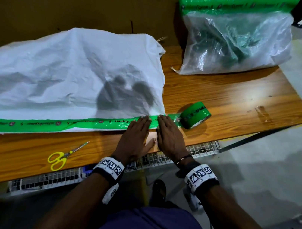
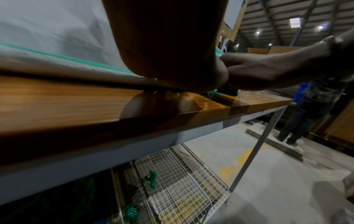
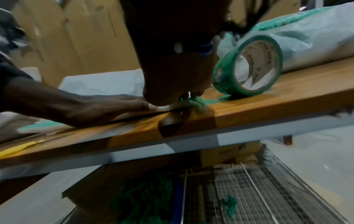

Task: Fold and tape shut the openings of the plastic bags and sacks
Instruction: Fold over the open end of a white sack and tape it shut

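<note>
White sack (image 1: 69, 73) looks light, limp, slippery; both hands' fingers (image 1: 143, 120) lie flat, grasping nothing, pressing its green tape (image 1: 117, 122); hold there.

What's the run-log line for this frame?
left hand: presses tape strip | right hand: presses it | white sack | roll attached

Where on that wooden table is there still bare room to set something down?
Bare wood lies between the green tape roll and the clear plastic bag, and around the yellow scissors. It is crowded where both hands press the white woven sack.
</note>
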Tool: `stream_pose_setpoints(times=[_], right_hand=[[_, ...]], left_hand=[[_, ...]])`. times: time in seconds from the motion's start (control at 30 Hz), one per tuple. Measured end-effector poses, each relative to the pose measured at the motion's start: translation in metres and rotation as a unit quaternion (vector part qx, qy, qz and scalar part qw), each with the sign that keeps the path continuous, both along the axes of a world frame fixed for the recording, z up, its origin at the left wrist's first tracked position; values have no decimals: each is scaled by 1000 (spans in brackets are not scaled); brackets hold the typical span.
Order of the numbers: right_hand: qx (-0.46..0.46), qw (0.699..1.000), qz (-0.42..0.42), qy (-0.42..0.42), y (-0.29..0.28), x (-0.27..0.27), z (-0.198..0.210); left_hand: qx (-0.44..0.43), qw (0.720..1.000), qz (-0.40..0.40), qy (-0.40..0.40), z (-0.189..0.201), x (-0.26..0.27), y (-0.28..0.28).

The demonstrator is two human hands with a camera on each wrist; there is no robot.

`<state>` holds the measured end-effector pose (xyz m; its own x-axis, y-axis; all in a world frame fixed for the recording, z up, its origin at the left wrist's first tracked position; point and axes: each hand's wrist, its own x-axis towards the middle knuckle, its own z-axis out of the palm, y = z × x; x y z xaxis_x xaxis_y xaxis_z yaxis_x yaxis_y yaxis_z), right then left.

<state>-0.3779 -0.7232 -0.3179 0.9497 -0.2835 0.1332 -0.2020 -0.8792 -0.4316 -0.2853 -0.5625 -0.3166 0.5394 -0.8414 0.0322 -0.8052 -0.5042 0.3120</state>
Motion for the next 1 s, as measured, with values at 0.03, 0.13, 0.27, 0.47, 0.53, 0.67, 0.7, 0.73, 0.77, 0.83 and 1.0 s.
stream_pose_setpoints(times=[0.03, 0.13, 0.27, 0.47, 0.53, 0.67, 0.7, 0.73, 0.77, 0.83, 1.0], right_hand=[[3, 1000, -14, 0, 1, 1, -3], [-16, 1000, -25, -4, 2, 0, -3], [-33, 999, -24, 0, -2, -7, -4], [-17, 999, -27, -34, 8, 1, 1], [-1, 998, -12, -54, 21, 11, 9], [41, 997, 40, -58, 59, 41, 16], [42, 997, 30, -49, 63, 45, 15], [40, 998, 13, -41, 62, 45, 14], [36, 999, -3, -37, 59, 43, 12], [26, 999, -24, -28, 47, 33, 11], [31, 995, -88, -24, 27, 17, 6]], left_hand=[[2, 1000, -4, -2, 0, 2, 2], [4, 1000, -30, 0, 2, 11, 8], [19, 997, -74, -16, 2, 41, 30], [10, 998, -63, 13, 0, 75, 93], [28, 998, -61, 8, -1, 70, 87], [55, 998, -42, -7, -9, 62, 84], [56, 997, -43, -8, -10, 62, 85], [55, 997, -49, -7, -9, 62, 85], [53, 997, -53, -4, -8, 63, 85], [45, 997, -57, -2, -6, 64, 86], [34, 998, -52, 9, -4, 62, 85]])
